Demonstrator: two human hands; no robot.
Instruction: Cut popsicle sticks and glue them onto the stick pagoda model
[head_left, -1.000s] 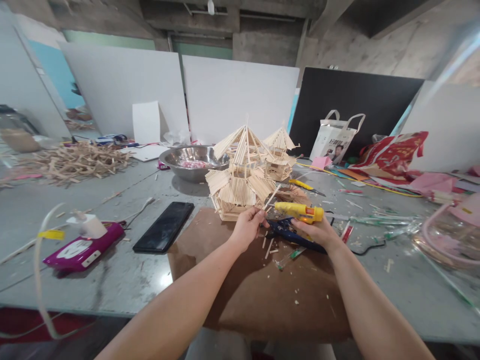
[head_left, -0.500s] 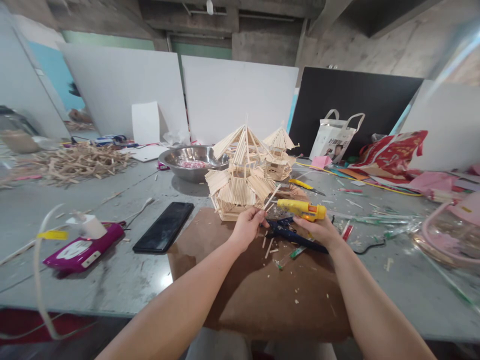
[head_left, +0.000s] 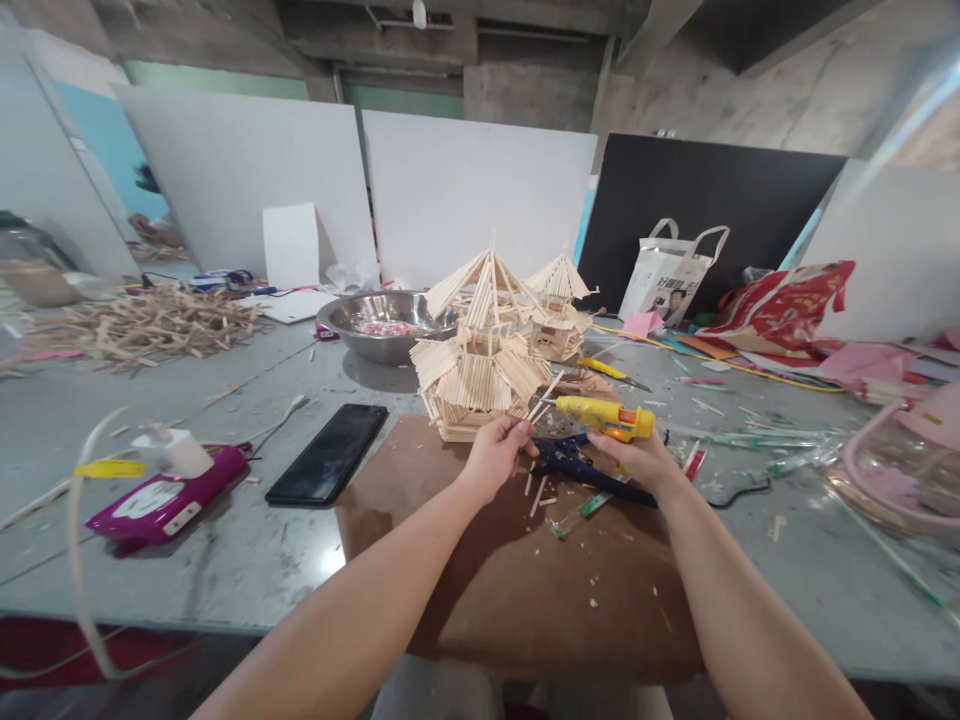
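Note:
My left hand [head_left: 496, 452] pinches a thin wooden stick [head_left: 546, 393] that slants up to the right. Its fingers are beside the lower right edge of a pavilion model [head_left: 480, 385] made of wooden sticks. In my right hand [head_left: 636, 455] is a yellow hot glue gun [head_left: 604, 416], its nozzle pointing left, close to the stick. Under the glue gun lies a pair of dark blue pliers [head_left: 574, 465], partly covered by my right hand. A second, smaller stick pavilion [head_left: 559, 310] stands behind the first.
A brown board [head_left: 525, 580] covers the table in front of me, with stick scraps on it. Left are a black phone [head_left: 328, 455], a purple power strip [head_left: 169, 495], a metal bowl [head_left: 382, 345] and a stick pile [head_left: 161, 325]. A yellow utility knife [head_left: 602, 369] lies behind the glue gun.
My right hand and the glue gun have shifted slightly to the right, so the nozzle has drawn back a little along the stick. My left hand stays almost still.

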